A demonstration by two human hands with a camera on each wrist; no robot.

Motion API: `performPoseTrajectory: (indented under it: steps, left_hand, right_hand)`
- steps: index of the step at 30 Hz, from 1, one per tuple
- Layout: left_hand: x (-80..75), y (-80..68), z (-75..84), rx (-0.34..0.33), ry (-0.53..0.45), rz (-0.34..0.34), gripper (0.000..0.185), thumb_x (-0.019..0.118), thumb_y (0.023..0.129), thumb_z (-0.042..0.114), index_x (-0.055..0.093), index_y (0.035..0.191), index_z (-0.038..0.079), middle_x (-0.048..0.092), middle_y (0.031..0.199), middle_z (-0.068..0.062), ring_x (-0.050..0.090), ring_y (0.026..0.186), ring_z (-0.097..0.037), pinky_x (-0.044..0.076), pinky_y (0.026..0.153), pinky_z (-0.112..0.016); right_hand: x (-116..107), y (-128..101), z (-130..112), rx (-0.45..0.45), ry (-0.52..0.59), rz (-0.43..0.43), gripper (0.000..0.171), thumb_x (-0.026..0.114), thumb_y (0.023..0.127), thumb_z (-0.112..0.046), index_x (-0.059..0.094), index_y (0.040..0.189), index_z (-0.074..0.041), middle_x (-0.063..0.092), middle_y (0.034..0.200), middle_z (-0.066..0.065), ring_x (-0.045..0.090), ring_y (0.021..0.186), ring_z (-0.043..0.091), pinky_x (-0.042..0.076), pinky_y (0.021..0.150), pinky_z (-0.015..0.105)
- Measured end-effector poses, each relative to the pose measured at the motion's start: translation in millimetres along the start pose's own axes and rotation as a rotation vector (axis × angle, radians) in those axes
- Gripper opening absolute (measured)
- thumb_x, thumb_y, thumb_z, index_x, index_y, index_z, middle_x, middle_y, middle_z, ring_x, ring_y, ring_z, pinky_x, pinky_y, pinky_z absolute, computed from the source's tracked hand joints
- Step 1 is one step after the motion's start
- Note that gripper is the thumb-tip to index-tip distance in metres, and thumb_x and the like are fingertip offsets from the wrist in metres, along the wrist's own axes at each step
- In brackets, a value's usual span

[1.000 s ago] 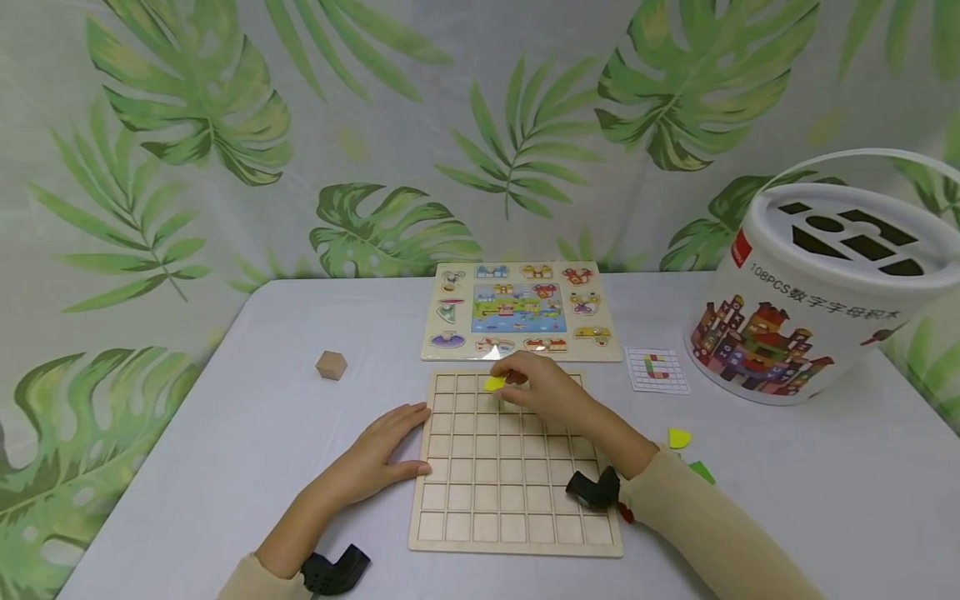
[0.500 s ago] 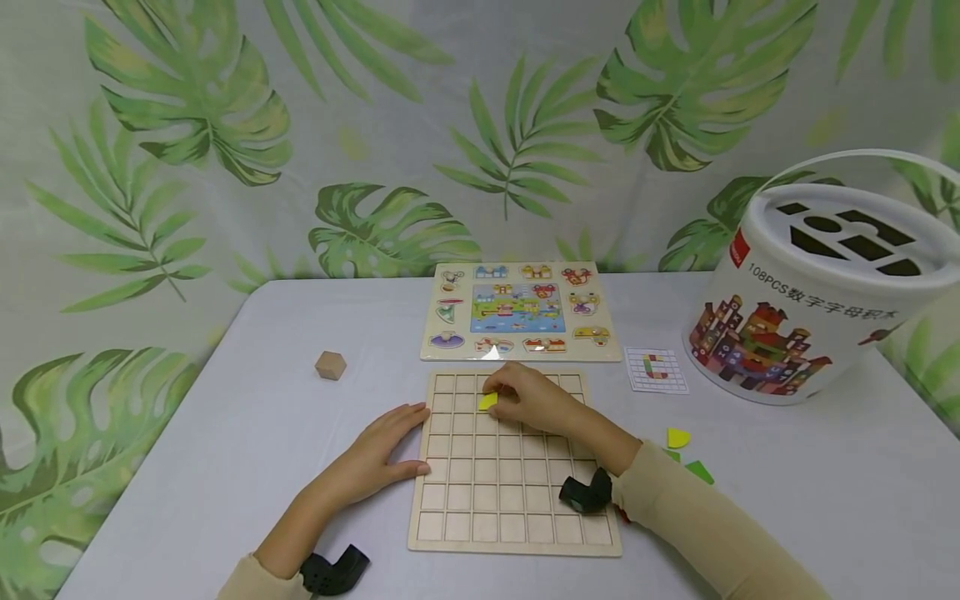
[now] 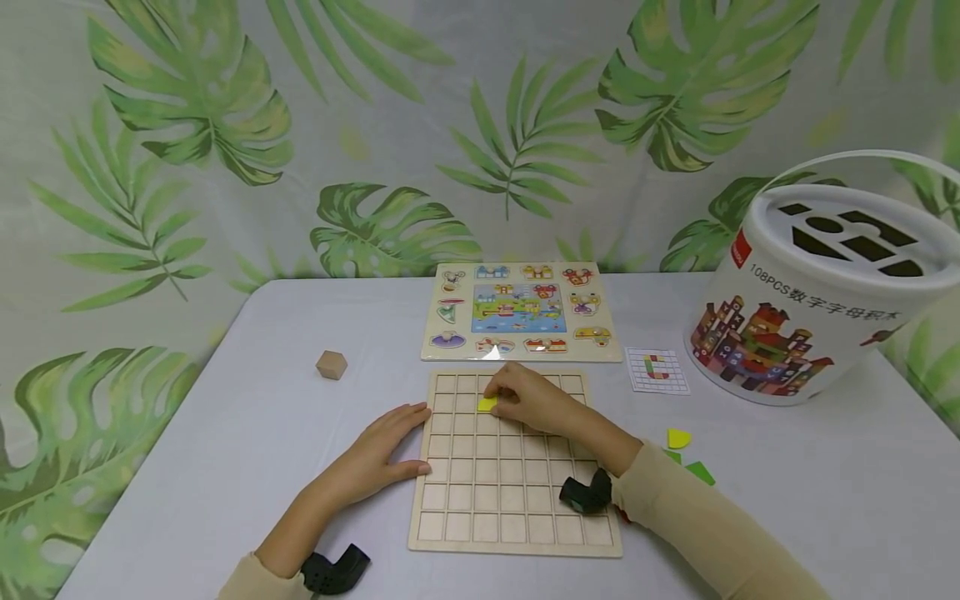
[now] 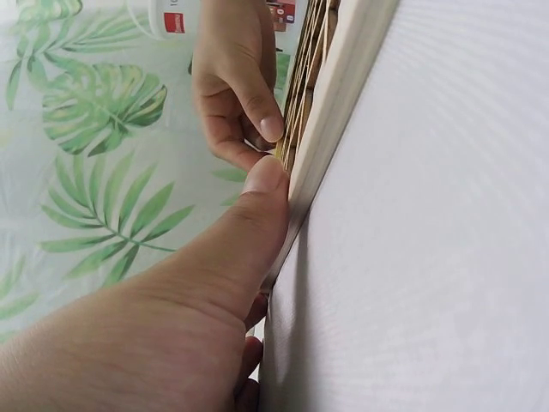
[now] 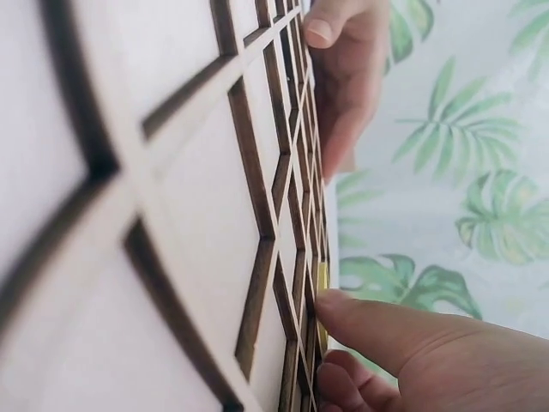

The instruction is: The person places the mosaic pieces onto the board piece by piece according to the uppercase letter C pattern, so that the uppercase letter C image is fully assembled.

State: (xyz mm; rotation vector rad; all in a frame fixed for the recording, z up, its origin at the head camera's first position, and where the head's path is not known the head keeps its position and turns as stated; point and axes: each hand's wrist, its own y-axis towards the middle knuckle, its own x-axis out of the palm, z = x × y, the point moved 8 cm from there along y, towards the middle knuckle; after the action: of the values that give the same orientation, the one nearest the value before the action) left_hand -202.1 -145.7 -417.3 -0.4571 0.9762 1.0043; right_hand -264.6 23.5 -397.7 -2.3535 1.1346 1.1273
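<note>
A wooden grid board (image 3: 486, 504) of square cells lies flat on the table. My right hand (image 3: 538, 402) pinches a small yellow piece (image 3: 487, 404) between thumb and fingers, over a cell in the second row from the far edge. Seen from the right wrist, the yellow piece (image 5: 322, 276) is edge-on against the grid, with the thumb on it. My left hand (image 3: 382, 446) lies along the board's left edge, fingers extended, fingertips and thumb at the rim. In the left wrist view the left thumb (image 4: 257, 202) touches the board's side.
Right of the board lie a yellow quarter-round piece (image 3: 678, 438), green pieces (image 3: 701, 473) and a printed pattern card (image 3: 656, 371). A picture puzzle board (image 3: 517, 308) lies behind. A white bucket (image 3: 780, 325) stands at the right, a wooden cube (image 3: 331, 365) at the left.
My right hand has moved the yellow piece from the farthest row toward me and slightly left, then lowered it a little. My left hand has stayed in place.
</note>
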Motion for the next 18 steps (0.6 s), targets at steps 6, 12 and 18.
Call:
performPoseTrajectory:
  steps: [6,12,18]
  left_hand:
    - [0.2,-0.1,0.2,0.006,0.007,0.001,0.072,0.053,0.070,0.052,0.030,0.129,0.018,0.025,0.132,0.005,0.016,0.122,-0.016,0.017,0.096,-0.038]
    - [-0.1,-0.4,0.2,0.008,0.004,0.003,0.072,0.054,0.070,0.051,0.030,0.129,0.018,0.025,0.133,0.005,0.016,0.122,-0.017,0.017,0.096,-0.038]
    - [-0.2,-0.3,0.2,0.006,0.003,0.003,0.071,0.054,0.070,0.051,0.030,0.129,0.019,0.025,0.132,0.006,0.016,0.122,-0.016,0.017,0.096,-0.039]
  right_hand:
    - [-1.0,-4.7,0.7,-0.022,0.031,-0.028,0.027,0.057,0.078,-0.020,0.055,0.105,-0.015,0.046,0.097,-0.003,0.043,0.083,0.011,0.038,0.070,0.025]
    - [-13.5,-16.8,7.0,0.042,0.248,-0.053,0.046,0.056,0.078,-0.027,0.041,0.121,-0.018,0.045,0.113,0.000,0.044,0.099,0.013,0.037,0.082,0.030]
    - [-50.2,-44.5,-4.2,0.001,0.212,0.041,0.050,0.057,0.077,-0.030,0.040,0.122,-0.018,0.044,0.116,0.003,0.044,0.102,0.018,0.035,0.085,0.034]
